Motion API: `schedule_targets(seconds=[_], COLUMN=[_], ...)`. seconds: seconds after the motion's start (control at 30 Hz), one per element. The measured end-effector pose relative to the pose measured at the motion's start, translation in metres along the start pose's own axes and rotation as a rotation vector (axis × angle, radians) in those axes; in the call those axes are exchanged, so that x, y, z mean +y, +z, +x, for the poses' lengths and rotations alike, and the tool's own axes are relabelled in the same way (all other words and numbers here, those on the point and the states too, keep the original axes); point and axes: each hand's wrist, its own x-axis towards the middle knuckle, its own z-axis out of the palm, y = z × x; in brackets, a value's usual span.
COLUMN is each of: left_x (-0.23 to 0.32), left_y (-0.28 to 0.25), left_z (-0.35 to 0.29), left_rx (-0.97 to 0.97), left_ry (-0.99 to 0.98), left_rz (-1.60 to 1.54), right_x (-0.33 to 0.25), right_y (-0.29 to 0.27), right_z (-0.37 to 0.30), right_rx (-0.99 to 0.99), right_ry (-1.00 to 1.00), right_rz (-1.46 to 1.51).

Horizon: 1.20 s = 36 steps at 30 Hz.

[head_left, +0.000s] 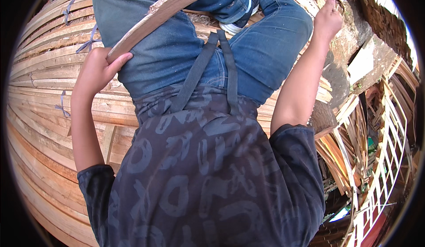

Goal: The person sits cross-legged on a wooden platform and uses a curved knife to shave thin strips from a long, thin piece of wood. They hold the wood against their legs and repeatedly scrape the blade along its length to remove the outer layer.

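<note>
My left hand (pixel 98 67) is closed around the near end of a long rough wooden board (pixel 161 14), thumb on top. The board slants up to the right across my left thigh, and its far end runs out of the top of the head view. Out to the right, my right hand (pixel 328 20) is held in a fist with the thumb pointing up. A thin brown piece shows just above the thumb, but what the fist grips is mostly hidden.
Stacked wooden slats (pixel 48 74), some tied with purple string (pixel 90 41), fill the left side. On the right lie stone blocks (pixel 372 61), loose split strips (pixel 341 158) and a lattice of thin slats (pixel 383 176). My jeans (pixel 164 65) and a shoe (pixel 237 25) are in the middle.
</note>
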Motion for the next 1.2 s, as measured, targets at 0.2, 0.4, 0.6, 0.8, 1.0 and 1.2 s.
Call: schedule_targets(seconds=[0.2,0.4,0.6,0.8,1.0,1.2], left_x=[-0.011,0.008,-0.007,-0.005,0.004,-0.016], left_y=[0.008,0.001,-0.004,-0.003,-0.007,-0.007], left_z=[0.002,0.001,0.000,-0.003,0.000,-0.003], left_rx=[-0.021,-0.020,-0.030,0.017,0.029,-0.089], left_ry=[-0.019,0.018,0.017,0.104,0.130,-0.014], left_rz=[-0.090,-0.037,0.057,0.125,0.123,-0.088], right_x=[0.054,0.041,-0.024,-0.060,0.005,0.155], right_y=[-0.066,-0.049,-0.047,-0.045,-0.021,-0.037], right_z=[-0.003,-0.066,-0.064,-0.053,-0.018,0.047], right_rx=[0.004,-0.148,-0.127,-0.289,-0.201,-0.137], right_ry=[0.042,0.011,-0.182,-0.344,-0.317,0.308], right_rz=[0.123,0.344,0.293,-0.010,-0.273,-0.244])
